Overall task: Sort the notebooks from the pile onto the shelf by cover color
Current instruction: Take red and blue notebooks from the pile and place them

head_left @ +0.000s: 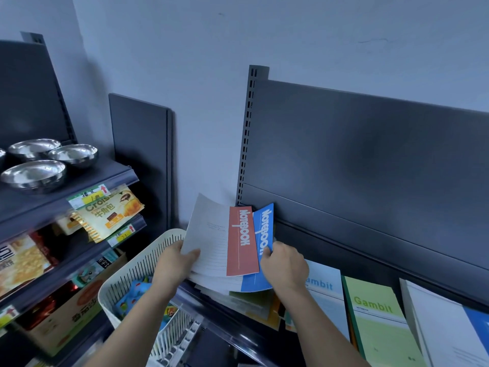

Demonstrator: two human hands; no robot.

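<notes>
L hand [177, 263]: grips red notebook [242, 242], centre frame.
R hand [284, 264]: pinches blue notebook [264, 229] just right, above pile [248, 300].
Tip: slide blue clear sideways, hold red steady w/ L.

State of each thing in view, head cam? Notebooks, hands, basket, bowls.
Red notebook: raised off the pile, gripped by left hand.
Blue notebook: partly behind the red, pinched by right hand.
Pile: messy, beneath both.
Green Gambit notebook: lying flat, untouched.
White basket: upright, holds colourful items.
Steel bowls: upright, empty.
</notes>
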